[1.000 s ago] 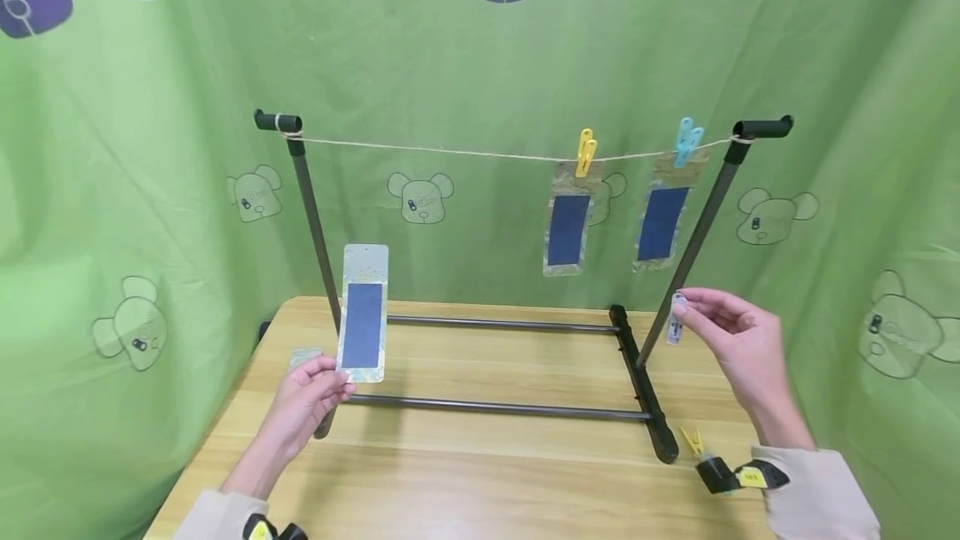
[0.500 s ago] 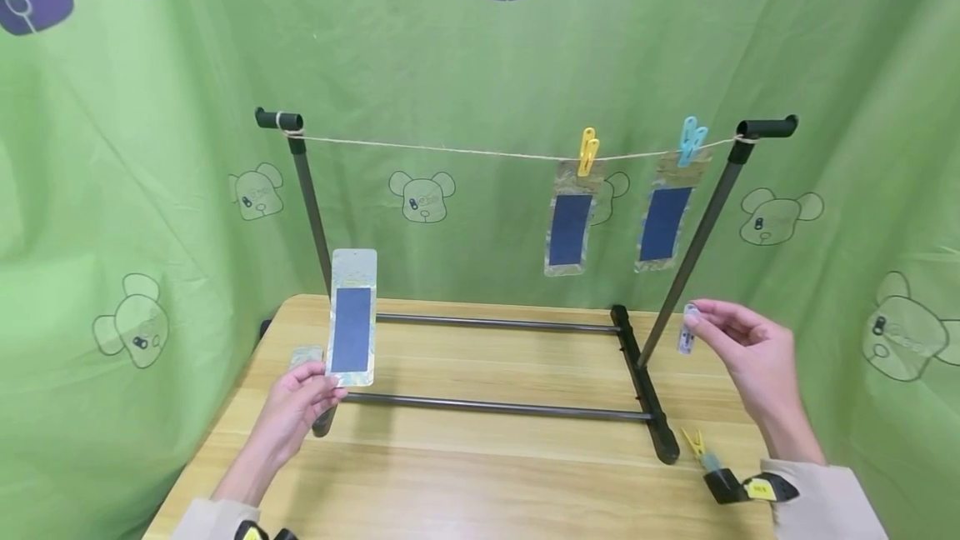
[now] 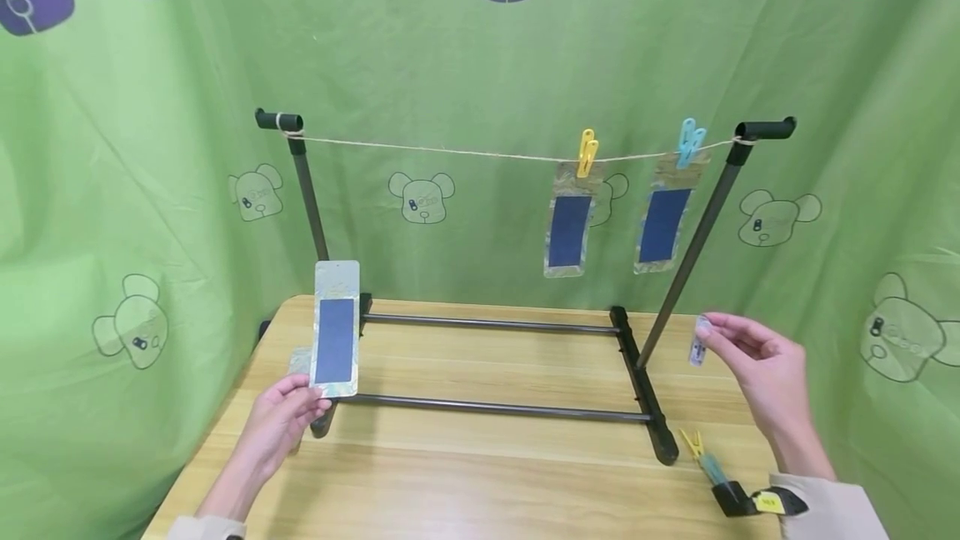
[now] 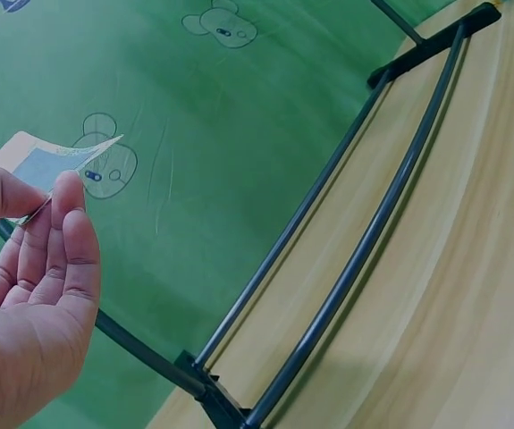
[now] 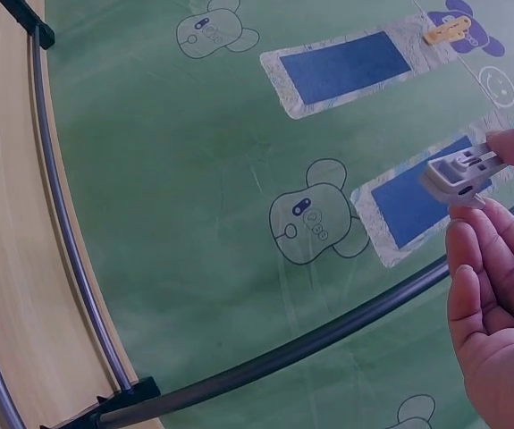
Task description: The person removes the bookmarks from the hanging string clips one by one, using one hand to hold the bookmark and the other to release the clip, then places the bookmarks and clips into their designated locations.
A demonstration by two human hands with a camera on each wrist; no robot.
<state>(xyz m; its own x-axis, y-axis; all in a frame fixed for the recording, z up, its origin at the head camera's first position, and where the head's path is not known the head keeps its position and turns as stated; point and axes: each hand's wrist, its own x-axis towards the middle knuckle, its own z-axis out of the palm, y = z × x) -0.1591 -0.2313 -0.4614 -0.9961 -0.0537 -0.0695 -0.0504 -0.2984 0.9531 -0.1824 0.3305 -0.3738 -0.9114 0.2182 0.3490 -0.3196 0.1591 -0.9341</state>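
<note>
My left hand point(image 3: 281, 417) pinches the bottom edge of a long bookmark card point(image 3: 335, 342), pale and patterned with a dark blue panel, held upright in front of the rack's left post. In the left wrist view that card point(image 4: 49, 166) looks slightly bowed between thumb and fingers. On the right, my right hand point(image 3: 768, 373) pinches a pale grey clothespin point(image 3: 697, 342) between thumb and fingertips, below the right end of the string point(image 3: 435, 149). Two similar cards hang there: one card point(image 3: 568, 232) under a yellow clothespin point(image 3: 587, 153), another card point(image 3: 665, 226) under a blue clothespin point(image 3: 688, 142).
A black rack with a left post point(image 3: 311, 198) and right post point(image 3: 697, 248) stands on the wooden table point(image 3: 480, 465). Another card point(image 3: 300, 361) lies partly hidden behind my left hand. Near my right wrist lie a yellow clothespin point(image 3: 693, 442) and a teal one point(image 3: 712, 467).
My left hand has shifted left and down with its card. My right hand has moved right and down, still pinching the grey clothespin. The hanging cards stay in place.
</note>
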